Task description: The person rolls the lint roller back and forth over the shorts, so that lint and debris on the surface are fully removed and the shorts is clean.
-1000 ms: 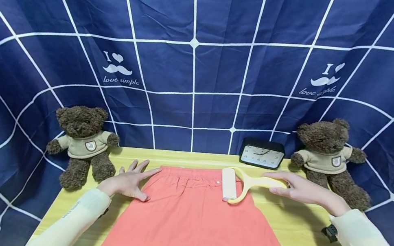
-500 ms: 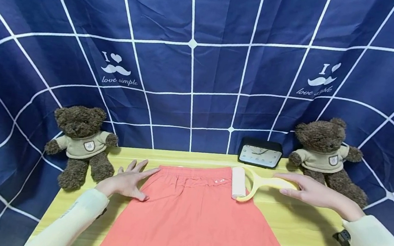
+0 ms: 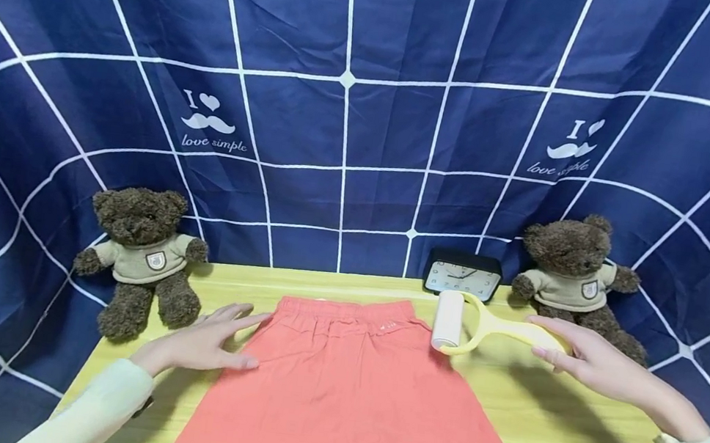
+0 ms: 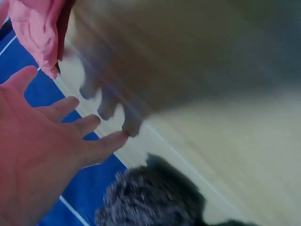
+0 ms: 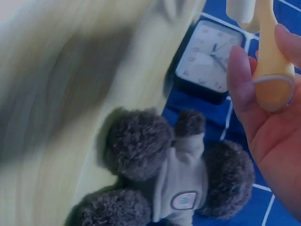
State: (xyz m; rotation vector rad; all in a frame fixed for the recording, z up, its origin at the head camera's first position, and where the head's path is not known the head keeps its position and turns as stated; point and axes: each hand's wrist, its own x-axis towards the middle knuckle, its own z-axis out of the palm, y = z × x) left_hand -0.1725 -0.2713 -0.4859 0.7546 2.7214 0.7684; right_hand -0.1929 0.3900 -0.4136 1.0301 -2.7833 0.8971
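Observation:
Coral shorts (image 3: 335,382) lie spread on the yellow wooden table (image 3: 488,437), waistband toward the back. Around the yellow handle of a lint roller (image 3: 447,320), my right hand (image 3: 610,364) keeps its grip. The roller's white cylinder is at the right end of the waistband, and its shadow on the table suggests it is raised. In the right wrist view the thumb and fingers pinch the lint roller's handle (image 5: 273,56). My left hand (image 3: 200,343) hovers at the shorts' left edge, fingers spread and holding nothing. Shadows of its fingers fall on the table in the left wrist view.
A black alarm clock (image 3: 463,275) stands at the table's back edge, behind the roller. Brown teddy bears sit at both back corners, the left bear (image 3: 141,254) and the right bear (image 3: 568,270). A navy grid curtain (image 3: 295,111) hangs behind.
My right hand has moved right with the lint roller, taking it off the waistband. My left hand has drawn back leftward from the shorts, its fingers still spread.

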